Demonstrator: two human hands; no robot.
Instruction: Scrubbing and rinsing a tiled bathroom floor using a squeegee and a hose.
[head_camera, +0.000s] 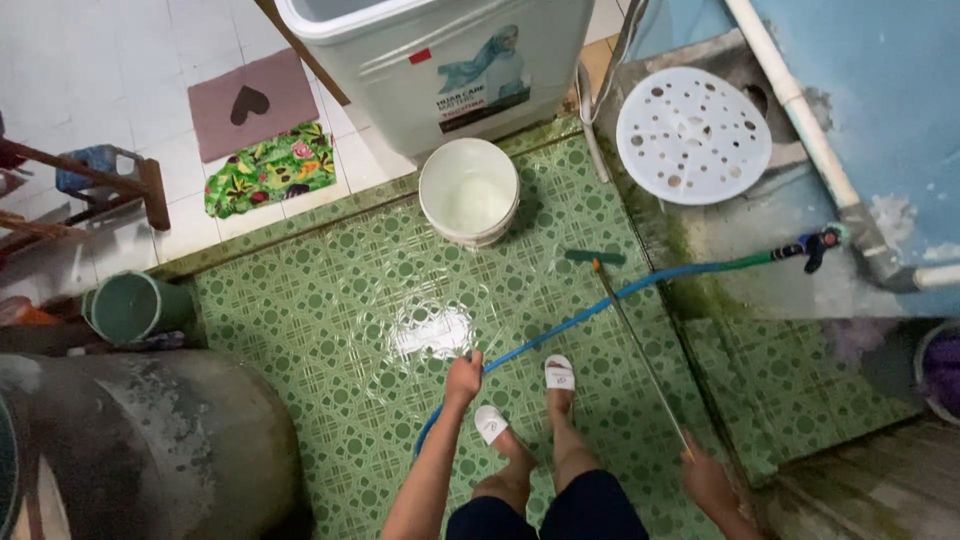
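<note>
I stand in white sandals on a wet green patterned tile floor (330, 330). My left hand (463, 380) is shut on a blue hose (600, 303) that runs right to a tap (818, 245) on the wall pipe. Water glistens on the tiles just ahead of that hand. My right hand (708, 482) grips the end of a long thin handle (640, 350) whose green brush head (594, 257) rests on the floor near a white bucket (468, 192).
A pale washing machine (440, 60) stands at the top. A white perforated round lid (693, 135) lies on the concrete ledge. A large dark drum (140, 450) fills the lower left, with a green bucket (128, 306) and mats (270, 168) behind it.
</note>
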